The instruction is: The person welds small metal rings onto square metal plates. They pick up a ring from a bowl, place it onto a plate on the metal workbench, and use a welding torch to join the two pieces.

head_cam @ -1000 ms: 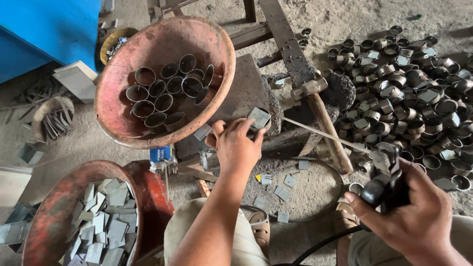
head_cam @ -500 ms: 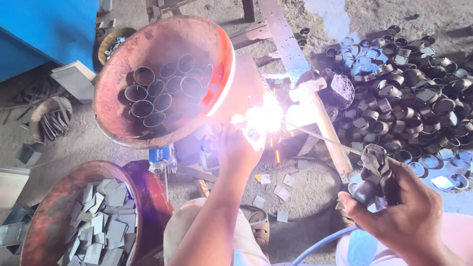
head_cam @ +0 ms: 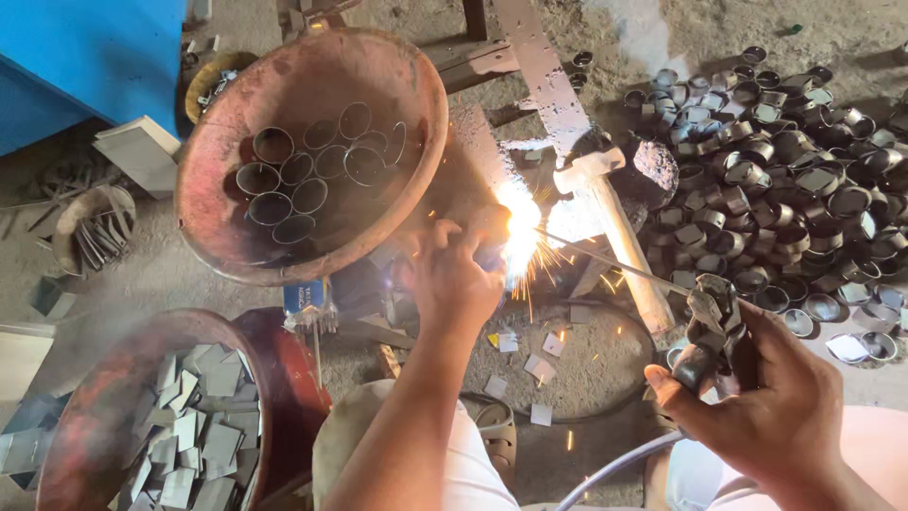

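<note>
Your right hand (head_cam: 776, 397) has its grip clamped round the electrode holder (head_cam: 714, 326), whose welding rod (head_cam: 605, 260) runs up-left to the arc glare (head_cam: 518, 232). Beside that glare, your left hand (head_cam: 454, 279) has its grip pinched on a small workpiece, hidden by brightness.

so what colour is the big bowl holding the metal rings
Rusty reddish-brown, seen in the head view: bowl.
</note>
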